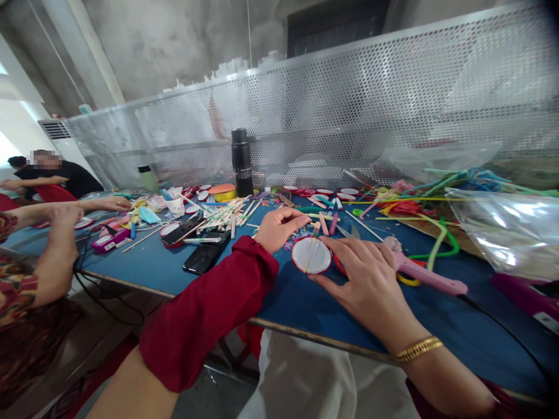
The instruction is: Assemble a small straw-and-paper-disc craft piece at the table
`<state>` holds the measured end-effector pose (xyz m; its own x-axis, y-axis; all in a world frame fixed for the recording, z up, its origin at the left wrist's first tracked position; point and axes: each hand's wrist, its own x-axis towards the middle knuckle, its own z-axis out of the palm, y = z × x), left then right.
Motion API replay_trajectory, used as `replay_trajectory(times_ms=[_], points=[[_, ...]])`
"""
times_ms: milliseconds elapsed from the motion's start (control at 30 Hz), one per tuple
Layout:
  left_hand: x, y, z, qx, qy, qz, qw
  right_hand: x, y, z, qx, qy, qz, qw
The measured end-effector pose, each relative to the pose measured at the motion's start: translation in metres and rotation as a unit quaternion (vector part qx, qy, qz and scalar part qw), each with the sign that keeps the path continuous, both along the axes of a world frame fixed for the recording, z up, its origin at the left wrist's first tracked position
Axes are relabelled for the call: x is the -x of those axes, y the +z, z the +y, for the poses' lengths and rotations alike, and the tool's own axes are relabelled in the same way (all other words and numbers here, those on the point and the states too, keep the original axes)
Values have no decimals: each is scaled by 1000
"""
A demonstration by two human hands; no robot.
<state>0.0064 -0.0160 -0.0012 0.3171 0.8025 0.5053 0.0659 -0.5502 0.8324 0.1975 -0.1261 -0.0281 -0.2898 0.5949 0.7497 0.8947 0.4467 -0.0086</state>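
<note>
My left hand [279,228] pinches together just beyond the round white red-rimmed disc [311,255], lying flat, face up. My right hand [369,279] rests open beside it, fingertips touching its rim; a thin stick crosses it, pointing away from me.

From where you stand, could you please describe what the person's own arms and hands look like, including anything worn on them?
The left arm wears a dark red sleeve, loose and pushed up so its cuff sits at the wrist; the left hand is bare. The right hand is bare too, with a gold chain bracelet around the wrist. No gloves or rings are visible.
</note>
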Motion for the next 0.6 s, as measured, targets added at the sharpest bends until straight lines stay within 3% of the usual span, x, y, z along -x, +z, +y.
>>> replay_trajectory(times_ms=[333,600], points=[[4,1,5,70,40,-15,997,-1,-1,1,6,-9,-8,1000],[5,13,-8,157,24,54,986,-2,-3,1,-11,-35,-9,999]])
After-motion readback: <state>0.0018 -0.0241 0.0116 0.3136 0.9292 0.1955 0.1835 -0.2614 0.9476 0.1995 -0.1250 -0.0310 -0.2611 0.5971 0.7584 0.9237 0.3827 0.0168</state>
